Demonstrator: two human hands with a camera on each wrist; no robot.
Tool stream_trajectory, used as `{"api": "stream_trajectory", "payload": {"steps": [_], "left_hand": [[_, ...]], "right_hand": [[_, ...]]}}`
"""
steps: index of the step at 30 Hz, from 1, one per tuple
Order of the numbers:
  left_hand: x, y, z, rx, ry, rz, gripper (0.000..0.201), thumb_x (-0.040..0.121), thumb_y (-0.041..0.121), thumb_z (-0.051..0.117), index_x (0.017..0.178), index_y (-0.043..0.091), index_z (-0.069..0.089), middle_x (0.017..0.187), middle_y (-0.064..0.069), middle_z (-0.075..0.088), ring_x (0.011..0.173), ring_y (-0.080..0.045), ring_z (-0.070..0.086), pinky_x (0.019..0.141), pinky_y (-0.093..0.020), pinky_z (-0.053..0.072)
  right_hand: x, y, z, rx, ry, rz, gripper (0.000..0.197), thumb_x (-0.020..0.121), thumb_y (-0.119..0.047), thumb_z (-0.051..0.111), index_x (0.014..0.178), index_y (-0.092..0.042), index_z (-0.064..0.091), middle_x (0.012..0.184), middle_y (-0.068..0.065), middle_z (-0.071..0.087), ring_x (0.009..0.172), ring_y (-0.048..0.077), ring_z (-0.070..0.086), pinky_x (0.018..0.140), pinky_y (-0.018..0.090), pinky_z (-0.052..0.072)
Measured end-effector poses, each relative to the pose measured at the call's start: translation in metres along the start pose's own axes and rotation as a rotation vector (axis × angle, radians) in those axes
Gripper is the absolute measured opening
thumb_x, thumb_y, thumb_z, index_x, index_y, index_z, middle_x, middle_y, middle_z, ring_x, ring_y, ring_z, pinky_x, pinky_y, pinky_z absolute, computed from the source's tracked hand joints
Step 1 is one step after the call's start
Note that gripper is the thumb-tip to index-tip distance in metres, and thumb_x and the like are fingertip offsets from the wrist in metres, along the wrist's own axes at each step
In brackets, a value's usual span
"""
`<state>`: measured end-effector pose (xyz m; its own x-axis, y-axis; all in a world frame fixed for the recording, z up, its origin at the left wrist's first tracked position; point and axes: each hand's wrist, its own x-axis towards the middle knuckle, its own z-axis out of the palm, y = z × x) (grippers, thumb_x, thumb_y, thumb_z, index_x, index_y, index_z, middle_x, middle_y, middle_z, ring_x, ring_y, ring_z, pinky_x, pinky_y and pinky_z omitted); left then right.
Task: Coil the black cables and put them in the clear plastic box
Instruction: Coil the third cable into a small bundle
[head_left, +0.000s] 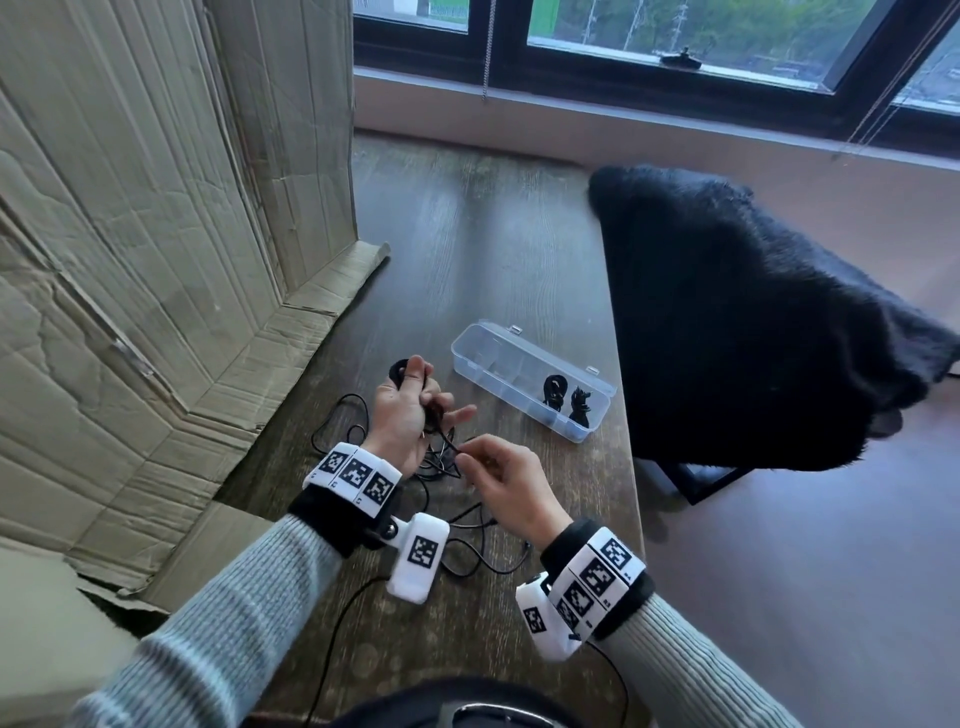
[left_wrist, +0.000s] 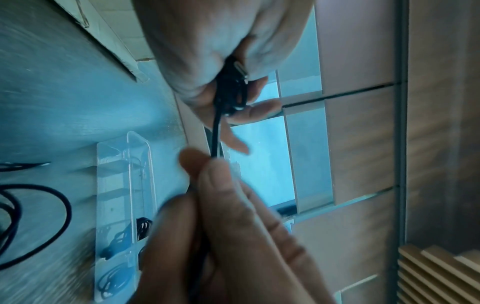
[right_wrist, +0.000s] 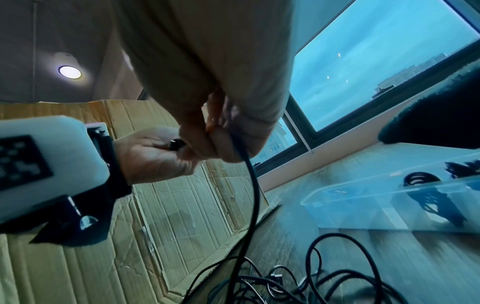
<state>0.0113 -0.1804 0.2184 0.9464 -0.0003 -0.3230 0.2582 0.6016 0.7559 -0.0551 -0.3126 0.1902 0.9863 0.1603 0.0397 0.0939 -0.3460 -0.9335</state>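
My left hand (head_left: 418, 397) is raised over the wooden table and grips a small coil of black cable (head_left: 401, 371) between thumb and fingers. In the left wrist view the coil (left_wrist: 230, 90) and a metal plug sit in its curled fingers. My right hand (head_left: 467, 453) pinches the same cable's free strand (right_wrist: 253, 185) just below the left hand. The rest of the loose cables (head_left: 457, 525) lie tangled on the table under both hands. The clear plastic box (head_left: 493, 356) lies open to the right, with two coiled black cables (head_left: 555, 396) at its near end.
Flattened cardboard (head_left: 156, 260) stands along the left side of the table and spreads onto it. A chair draped with black furry cloth (head_left: 753, 322) stands just past the table's right edge (head_left: 626, 415). A window sill runs along the back.
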Motion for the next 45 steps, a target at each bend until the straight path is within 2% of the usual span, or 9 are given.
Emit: {"api": "stream_trajectory", "payload": {"steps": [5,9,13,20,24,30,35,42,45], "left_hand": [[0.006,0.000,-0.017,0.333,-0.002,0.029,0.030,0.095,0.045,0.040,0.092,0.016,0.046,0.057,0.004,0.038,0.038,-0.004,0.032,0.036,-0.012,0.024],[0.001,-0.005,-0.024,0.821,-0.222,-0.030,0.046,0.082,0.059,0.035,0.083,0.013,0.039,0.066,-0.002,0.042,0.038,-0.004,0.034,0.032,-0.016,0.025],[-0.005,-0.014,-0.019,0.890,-0.402,-0.176,0.033,0.102,0.028,0.026,0.080,0.008,0.041,0.067,-0.009,0.043,0.040,-0.008,0.033,0.037,-0.018,0.023],[-0.019,-0.016,-0.012,0.893,-0.589,-0.147,0.035,0.103,0.016,0.020,0.084,0.011,0.048,0.067,-0.002,0.054,0.045,-0.006,0.041,0.042,-0.019,0.034],[-0.017,-0.021,-0.015,0.977,-0.611,0.072,0.034,0.102,0.021,0.026,0.084,0.019,0.055,0.070,0.003,0.057,0.063,-0.008,0.053,0.065,-0.021,0.045],[-0.021,-0.026,-0.017,0.887,-0.704,-0.021,0.065,0.087,0.063,0.034,0.089,0.002,0.055,0.062,-0.009,0.057,0.055,-0.025,0.056,0.051,-0.029,0.043],[-0.022,-0.015,-0.013,1.153,-0.837,0.008,0.003,0.094,0.017,0.053,0.094,0.018,0.051,0.076,0.003,0.060,0.063,-0.007,0.056,0.063,-0.031,0.049],[-0.020,-0.008,-0.013,1.265,-0.783,-0.134,0.081,0.097,0.011,0.044,0.143,0.012,-0.023,0.082,0.005,0.064,0.077,-0.013,0.059,0.079,-0.032,0.049],[-0.014,-0.013,-0.015,1.412,-0.731,-0.071,0.084,0.095,0.021,0.050,0.146,0.013,-0.017,0.101,-0.006,0.067,0.092,-0.016,0.063,0.088,-0.030,0.048]], "right_hand": [[-0.004,-0.012,-0.028,-0.084,-0.253,0.065,0.018,0.095,-0.021,0.056,0.087,-0.014,0.071,0.059,-0.014,0.055,0.047,0.000,0.043,0.050,0.013,0.033],[0.001,-0.015,-0.050,-0.272,-0.264,-0.049,0.014,0.093,-0.018,0.061,0.097,-0.011,0.072,0.083,-0.007,0.070,0.064,-0.008,0.055,0.064,0.007,0.038],[0.003,-0.006,-0.048,-0.297,-0.104,-0.153,0.011,0.089,-0.016,0.066,0.095,-0.012,0.074,0.085,-0.004,0.070,0.073,-0.002,0.060,0.070,0.011,0.044],[0.011,0.011,-0.044,-0.130,0.051,0.088,0.022,0.088,-0.024,0.067,0.105,-0.017,0.054,0.081,-0.009,0.060,0.073,0.003,0.060,0.070,0.019,0.048],[0.017,0.015,-0.044,-0.054,-0.026,0.024,0.021,0.089,-0.021,0.064,0.109,-0.023,0.070,0.100,-0.001,0.064,0.096,0.015,0.066,0.089,0.036,0.054],[0.022,0.011,-0.048,-0.023,-0.034,0.040,0.015,0.085,-0.016,0.067,0.097,-0.022,0.075,0.098,0.002,0.071,0.092,0.017,0.069,0.086,0.044,0.056],[0.020,0.010,-0.050,-0.050,-0.030,0.038,0.014,0.086,-0.009,0.067,0.098,-0.012,0.075,0.096,0.003,0.069,0.090,0.017,0.068,0.087,0.039,0.055],[0.013,0.008,-0.043,-0.049,-0.060,-0.095,0.026,0.087,-0.008,0.066,0.112,-0.011,0.071,0.097,0.003,0.070,0.089,0.014,0.067,0.085,0.027,0.053],[0.012,0.009,-0.040,-0.052,0.064,-0.107,0.017,0.086,-0.008,0.068,0.102,-0.010,0.075,0.090,0.002,0.071,0.082,0.012,0.068,0.079,0.027,0.055]]}}
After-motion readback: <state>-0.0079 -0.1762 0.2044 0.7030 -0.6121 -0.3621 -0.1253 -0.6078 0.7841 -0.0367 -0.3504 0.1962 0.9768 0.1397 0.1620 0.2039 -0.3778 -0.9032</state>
